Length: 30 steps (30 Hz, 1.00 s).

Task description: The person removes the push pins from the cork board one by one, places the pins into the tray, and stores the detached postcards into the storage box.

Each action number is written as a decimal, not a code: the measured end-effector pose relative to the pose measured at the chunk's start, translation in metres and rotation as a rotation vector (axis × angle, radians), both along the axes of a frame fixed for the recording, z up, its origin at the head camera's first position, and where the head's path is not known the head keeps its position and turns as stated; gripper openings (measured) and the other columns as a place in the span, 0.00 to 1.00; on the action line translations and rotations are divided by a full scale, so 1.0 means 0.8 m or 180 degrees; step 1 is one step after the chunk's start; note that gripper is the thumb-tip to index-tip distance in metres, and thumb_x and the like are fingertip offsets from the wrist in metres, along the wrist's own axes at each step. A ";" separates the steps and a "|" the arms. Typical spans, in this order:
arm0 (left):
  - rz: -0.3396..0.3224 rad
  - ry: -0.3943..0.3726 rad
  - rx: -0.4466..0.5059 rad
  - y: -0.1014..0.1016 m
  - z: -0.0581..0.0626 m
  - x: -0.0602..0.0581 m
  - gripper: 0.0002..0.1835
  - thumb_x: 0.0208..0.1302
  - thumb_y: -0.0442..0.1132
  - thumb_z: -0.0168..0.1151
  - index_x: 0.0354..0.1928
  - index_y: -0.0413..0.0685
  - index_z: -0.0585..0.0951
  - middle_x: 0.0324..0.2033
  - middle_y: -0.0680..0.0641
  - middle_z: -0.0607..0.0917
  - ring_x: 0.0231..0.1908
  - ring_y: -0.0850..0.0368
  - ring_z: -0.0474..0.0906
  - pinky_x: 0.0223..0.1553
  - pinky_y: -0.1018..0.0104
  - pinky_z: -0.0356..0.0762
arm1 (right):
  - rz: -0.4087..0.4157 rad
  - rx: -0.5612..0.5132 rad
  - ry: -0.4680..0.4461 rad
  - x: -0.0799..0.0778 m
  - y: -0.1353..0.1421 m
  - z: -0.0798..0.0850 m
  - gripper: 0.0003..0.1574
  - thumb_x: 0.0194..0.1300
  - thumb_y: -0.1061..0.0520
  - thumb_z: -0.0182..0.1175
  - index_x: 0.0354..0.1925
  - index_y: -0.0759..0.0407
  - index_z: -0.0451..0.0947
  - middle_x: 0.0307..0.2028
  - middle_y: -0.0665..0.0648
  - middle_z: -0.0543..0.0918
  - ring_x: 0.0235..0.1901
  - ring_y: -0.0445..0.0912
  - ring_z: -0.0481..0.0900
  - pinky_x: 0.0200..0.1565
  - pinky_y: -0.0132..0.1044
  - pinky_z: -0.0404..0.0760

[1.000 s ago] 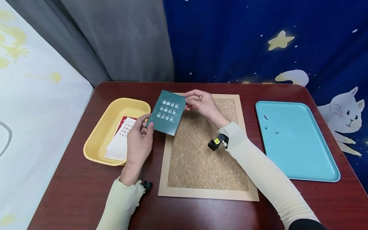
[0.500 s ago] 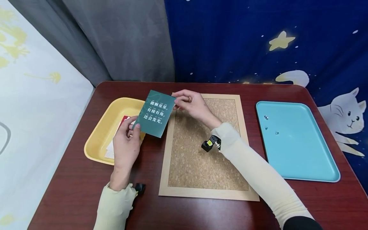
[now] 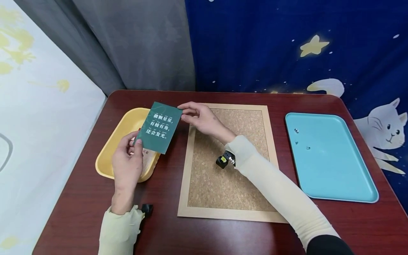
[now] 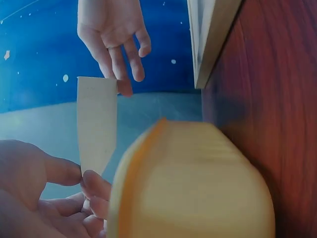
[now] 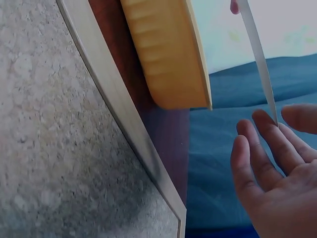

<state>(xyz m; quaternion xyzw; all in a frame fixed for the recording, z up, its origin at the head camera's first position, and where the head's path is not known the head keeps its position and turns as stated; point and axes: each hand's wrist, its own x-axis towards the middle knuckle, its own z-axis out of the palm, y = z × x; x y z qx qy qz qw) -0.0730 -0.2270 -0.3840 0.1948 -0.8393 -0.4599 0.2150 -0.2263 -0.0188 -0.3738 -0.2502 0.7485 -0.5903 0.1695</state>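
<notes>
A dark green card [image 3: 160,127] with white printed writing hangs tilted over the right part of the yellow basin [image 3: 112,148]. My left hand [image 3: 128,159] pinches its lower left corner between thumb and fingers; the left wrist view shows the card's pale back [image 4: 96,121]. At its upper right corner is my right hand [image 3: 204,118], the fingertips right at the edge. In the right wrist view the thumb [image 5: 301,118] stands apart from the card's edge, and the other fingers are loosely extended. Another printed card [image 3: 149,157] lies in the basin, partly hidden.
A cork board [image 3: 227,177] in a pale wooden frame lies mid-table, under my right forearm. To its right, a light blue tray [image 3: 334,166] holds several small shiny pieces near its left side. Curtains [image 3: 153,46] hang behind the table [image 3: 165,233].
Both hands have moved left with the green card, from beside the basin to over its right part. The right hand's thumb and fingers look looser at the card's corner.
</notes>
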 end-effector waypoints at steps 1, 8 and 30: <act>0.0009 -0.0008 -0.0010 -0.001 0.000 0.000 0.16 0.72 0.40 0.55 0.58 0.51 0.81 0.29 0.54 0.74 0.24 0.67 0.68 0.24 0.81 0.66 | 0.0008 0.0053 0.0025 0.001 0.000 0.000 0.22 0.71 0.57 0.59 0.62 0.53 0.75 0.54 0.58 0.85 0.53 0.48 0.83 0.46 0.38 0.82; 0.0107 -0.0099 -0.0148 -0.013 -0.003 0.004 0.16 0.72 0.42 0.54 0.57 0.50 0.81 0.31 0.55 0.73 0.28 0.66 0.67 0.26 0.81 0.64 | 0.0074 0.0402 0.0264 0.007 -0.010 -0.003 0.24 0.70 0.56 0.60 0.63 0.48 0.74 0.55 0.53 0.84 0.57 0.43 0.80 0.52 0.35 0.78; 0.0364 -0.0408 -0.0669 -0.038 -0.017 0.013 0.16 0.71 0.42 0.54 0.56 0.48 0.82 0.33 0.47 0.80 0.26 0.68 0.66 0.26 0.82 0.62 | 0.0186 0.0734 0.0506 0.021 -0.043 -0.020 0.26 0.71 0.52 0.59 0.66 0.46 0.70 0.59 0.50 0.81 0.62 0.40 0.76 0.64 0.40 0.76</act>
